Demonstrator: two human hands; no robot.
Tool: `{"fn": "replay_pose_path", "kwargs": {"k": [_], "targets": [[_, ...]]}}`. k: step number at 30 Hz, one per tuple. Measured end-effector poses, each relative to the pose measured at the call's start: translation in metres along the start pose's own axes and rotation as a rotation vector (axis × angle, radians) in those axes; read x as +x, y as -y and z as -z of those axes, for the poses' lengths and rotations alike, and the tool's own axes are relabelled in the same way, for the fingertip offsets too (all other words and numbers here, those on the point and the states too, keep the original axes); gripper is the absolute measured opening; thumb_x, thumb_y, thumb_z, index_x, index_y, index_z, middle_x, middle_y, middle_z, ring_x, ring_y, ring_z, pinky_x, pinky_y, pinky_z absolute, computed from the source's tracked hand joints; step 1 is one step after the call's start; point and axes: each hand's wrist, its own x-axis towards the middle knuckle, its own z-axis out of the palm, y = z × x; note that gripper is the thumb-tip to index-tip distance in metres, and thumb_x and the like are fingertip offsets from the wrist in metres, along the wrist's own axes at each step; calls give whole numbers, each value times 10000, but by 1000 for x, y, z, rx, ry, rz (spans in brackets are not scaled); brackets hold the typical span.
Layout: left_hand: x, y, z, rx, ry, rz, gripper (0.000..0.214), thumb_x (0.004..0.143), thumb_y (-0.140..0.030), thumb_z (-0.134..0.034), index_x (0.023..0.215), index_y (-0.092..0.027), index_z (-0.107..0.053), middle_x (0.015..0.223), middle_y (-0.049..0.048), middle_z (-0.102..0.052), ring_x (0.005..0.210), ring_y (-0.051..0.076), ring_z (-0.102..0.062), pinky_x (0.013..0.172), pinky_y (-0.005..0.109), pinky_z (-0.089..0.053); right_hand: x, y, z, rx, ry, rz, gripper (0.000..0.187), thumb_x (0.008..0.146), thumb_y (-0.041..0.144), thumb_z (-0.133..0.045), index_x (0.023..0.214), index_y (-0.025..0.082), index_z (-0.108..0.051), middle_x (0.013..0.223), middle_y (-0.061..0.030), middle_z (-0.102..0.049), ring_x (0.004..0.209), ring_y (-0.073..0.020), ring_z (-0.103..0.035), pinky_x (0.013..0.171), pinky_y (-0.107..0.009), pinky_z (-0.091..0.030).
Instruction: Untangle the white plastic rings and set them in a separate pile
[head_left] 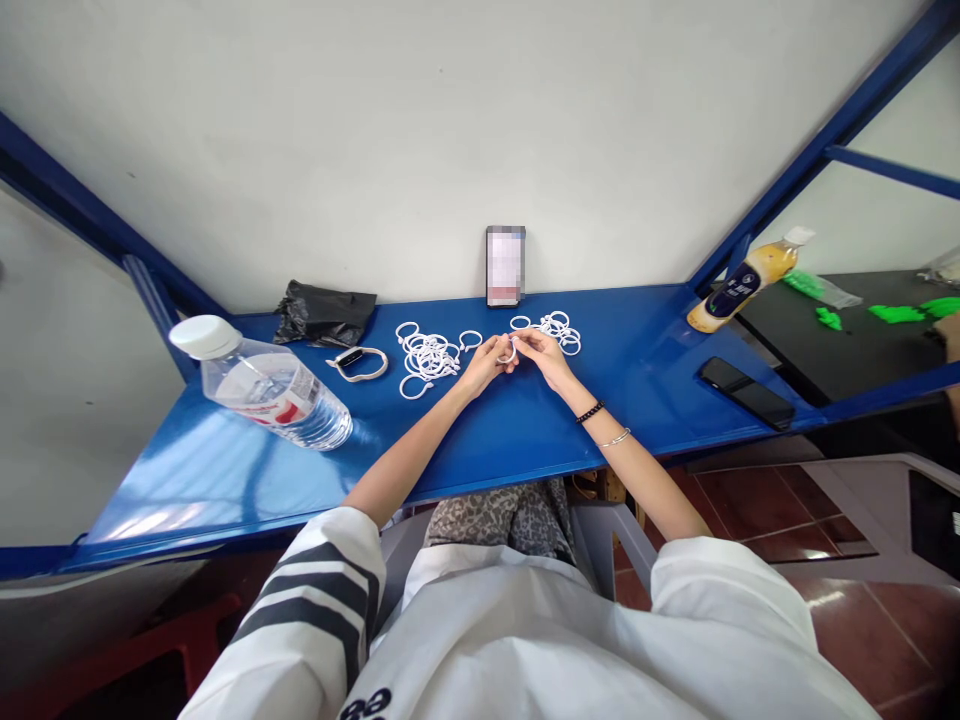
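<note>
My left hand [489, 366] and my right hand [541, 357] meet over the blue table, fingers closed on one white ring [509, 356] between them. Part of that ring is hidden by my fingers. Left of my left hand lies a loose pile of white rings [430, 355], each with a small knob. A smaller group of white rings [559, 328] sits just beyond my right hand. Against the wall behind my hands, a phone [505, 266] stands upright with its screen lit and blurred.
A water bottle [262, 385] stands at the left, near a wristband [358, 364] and a black plastic bag [325, 313]. On the right are a yellow drink bottle [746, 281] and a dark phone [746, 392]. Blue metal bars [840, 150] frame the table [517, 440]. Green pieces [900, 313] lie on the neighbouring table.
</note>
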Motion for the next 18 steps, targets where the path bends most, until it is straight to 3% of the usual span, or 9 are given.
{"fn": "replay_pose_path", "kwargs": {"k": [3, 6, 18], "targets": [[0, 3, -1, 71, -26, -47, 511, 720, -506, -759, 998, -169, -495, 720, -26, -612, 568, 78, -561, 580, 228, -424, 2, -2, 2, 7, -92, 17, 350, 684, 503, -761, 870, 215, -687, 896, -31, -688, 864, -176, -619, 867, -327, -476], [1, 6, -1, 151, -59, -103, 601, 654, -461, -816, 1064, -170, -487, 703, -47, -603, 546, 74, -551, 561, 225, -420, 2, -3, 3, -2, -132, 23, 359, 667, 512, -769, 845, 211, -688, 948, -47, -698, 921, -193, -621, 880, -336, -480], [2, 8, 0, 195, -86, -122, 535, 711, -468, -765, 1088, -134, -584, 699, -6, -634, 545, 80, -553, 558, 227, -421, 4, -5, 4, -9, -148, 7, 350, 686, 516, -744, 847, 209, -689, 950, -52, -699, 952, -203, -627, 910, -342, -471]]}}
